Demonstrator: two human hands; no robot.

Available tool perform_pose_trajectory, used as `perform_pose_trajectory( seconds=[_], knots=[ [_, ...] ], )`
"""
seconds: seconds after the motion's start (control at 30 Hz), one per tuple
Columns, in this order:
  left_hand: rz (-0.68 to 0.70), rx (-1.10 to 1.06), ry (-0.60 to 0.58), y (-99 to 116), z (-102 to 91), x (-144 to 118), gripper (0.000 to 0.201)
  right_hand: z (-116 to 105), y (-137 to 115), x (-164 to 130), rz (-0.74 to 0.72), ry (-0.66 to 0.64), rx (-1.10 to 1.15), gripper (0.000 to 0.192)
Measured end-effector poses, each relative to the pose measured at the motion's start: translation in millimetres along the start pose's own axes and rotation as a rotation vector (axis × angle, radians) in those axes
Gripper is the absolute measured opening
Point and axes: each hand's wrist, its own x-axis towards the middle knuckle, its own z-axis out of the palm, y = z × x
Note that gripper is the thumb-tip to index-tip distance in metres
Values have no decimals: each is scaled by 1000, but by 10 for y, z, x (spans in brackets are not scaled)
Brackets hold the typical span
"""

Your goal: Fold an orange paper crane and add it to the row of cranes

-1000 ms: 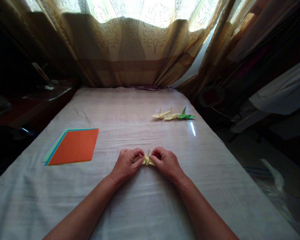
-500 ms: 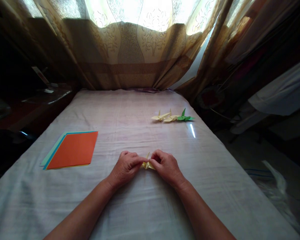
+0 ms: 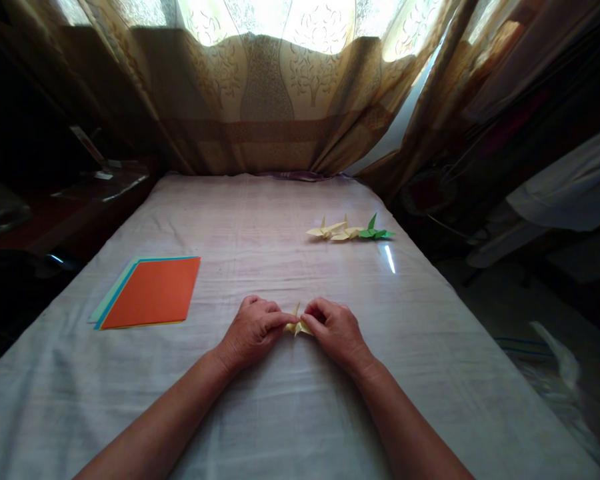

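Between my two hands, low over the middle of the cloth, is a small pale yellow paper crane [image 3: 298,327], one thin point sticking up. My left hand [image 3: 255,329] pinches its left side, with the index finger stretched along it toward the centre. At its right side, my right hand [image 3: 334,332] has thumb and index finger closed on the paper. Fingers cover much of both wings. Farther back on the right, two pale yellow paper cranes [image 3: 325,231] and a green paper crane [image 3: 374,233] stand in a row, close together.
A stack of coloured paper sheets [image 3: 155,291], orange on top, lies on the left of the cloth-covered surface [image 3: 250,233]. A patterned curtain [image 3: 265,100] hangs behind. A dark side table [image 3: 45,213] stands left; white cloth [image 3: 570,180] hangs at the right.
The whole view has shifted slightly, so things sit a little higher and farther right. Both hands keep their pinch on the small crane, nearly unchanged.
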Motion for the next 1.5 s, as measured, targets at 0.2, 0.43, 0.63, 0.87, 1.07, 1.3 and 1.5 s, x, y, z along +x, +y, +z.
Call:
perform_pose_trajectory(
  seconds=[0.2,0.43,0.63,0.87,1.07,1.3,1.5],
  knots=[
    [-100,-94,27,25,1,-39,25,18,56,-38,-78,33,-24,8],
    [-180,-104,41,47,17,-41,20,68,126,-179,-411,198,-88,28],
    [-194,-96,53,56,24,-25,17,54,133,-243,-521,194,-189,39],
    [-239,-94,67,64,46,-20,18,64,130,-229,-448,146,-206,39],
    [-265,-105,92,70,19,-39,25,37,175,-229,-284,205,14,27],
    [-332,-136,95,47,-115,-80,29,-40,153,-237,32,174,-26,27],
    [-380,-254,127,-9,-115,-121,27,35,132,-135,106,182,174,25]
  ],
)
